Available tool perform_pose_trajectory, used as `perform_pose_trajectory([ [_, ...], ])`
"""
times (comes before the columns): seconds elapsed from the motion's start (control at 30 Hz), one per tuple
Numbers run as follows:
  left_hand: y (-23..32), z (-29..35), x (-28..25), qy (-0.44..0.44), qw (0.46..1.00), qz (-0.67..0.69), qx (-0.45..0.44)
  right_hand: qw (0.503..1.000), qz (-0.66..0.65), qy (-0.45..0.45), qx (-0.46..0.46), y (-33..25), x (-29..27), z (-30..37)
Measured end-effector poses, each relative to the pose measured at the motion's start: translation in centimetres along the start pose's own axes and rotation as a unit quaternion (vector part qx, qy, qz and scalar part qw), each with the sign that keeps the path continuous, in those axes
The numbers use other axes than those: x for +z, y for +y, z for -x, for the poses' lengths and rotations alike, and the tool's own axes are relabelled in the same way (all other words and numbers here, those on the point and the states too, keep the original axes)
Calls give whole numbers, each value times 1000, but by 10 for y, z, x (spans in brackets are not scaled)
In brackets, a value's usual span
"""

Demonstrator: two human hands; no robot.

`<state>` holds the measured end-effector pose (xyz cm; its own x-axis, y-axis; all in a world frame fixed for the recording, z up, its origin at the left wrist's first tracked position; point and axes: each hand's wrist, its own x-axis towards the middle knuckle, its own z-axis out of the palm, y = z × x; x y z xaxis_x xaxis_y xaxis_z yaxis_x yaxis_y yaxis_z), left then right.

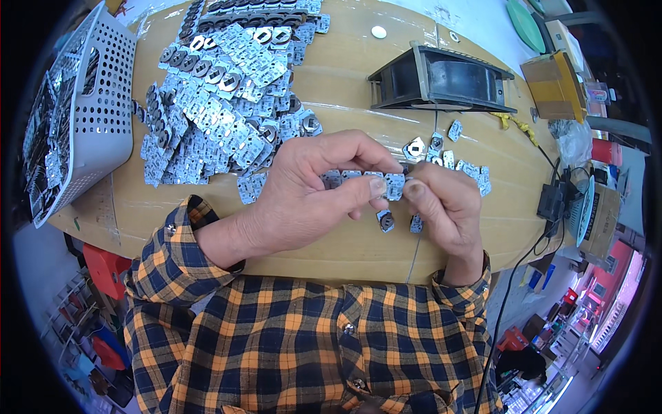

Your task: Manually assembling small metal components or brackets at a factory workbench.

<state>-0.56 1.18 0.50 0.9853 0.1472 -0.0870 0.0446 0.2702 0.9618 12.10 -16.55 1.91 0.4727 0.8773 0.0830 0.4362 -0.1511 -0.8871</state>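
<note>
A short strip of small joined circuit boards (394, 186) is held level above the table between my two hands. My left hand (303, 190) is closed round most of the strip, with the thumb lying along its face. At the strip's right end, the thumb and fingers of my right hand (448, 203) are pinched together on its end piece. The fingers partly hide that end. Just below the strip lies a single board with a dark round part (385, 221). Several loose single boards (473, 174) lie beyond and right of my right hand.
A large pile of board strips (221, 124), some with dark round parts, covers the table's left half. Left of it stands a grey perforated basket (103, 103) full of strips. A black fan (448, 79) stands at the back right, near a cable (545, 148) and cardboard box (554, 86).
</note>
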Motion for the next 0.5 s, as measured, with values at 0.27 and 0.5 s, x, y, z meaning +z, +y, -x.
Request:
perform_pose_trajectory([
  [0.27, 2, 1, 0, -6, 1000, -21, 21, 1000, -4, -7, -10, 2, 2, 1],
  [0.5, -3, -1, -5, -33, 994, -74, 67, 998, 16, -12, -53, 5, 5, -1],
])
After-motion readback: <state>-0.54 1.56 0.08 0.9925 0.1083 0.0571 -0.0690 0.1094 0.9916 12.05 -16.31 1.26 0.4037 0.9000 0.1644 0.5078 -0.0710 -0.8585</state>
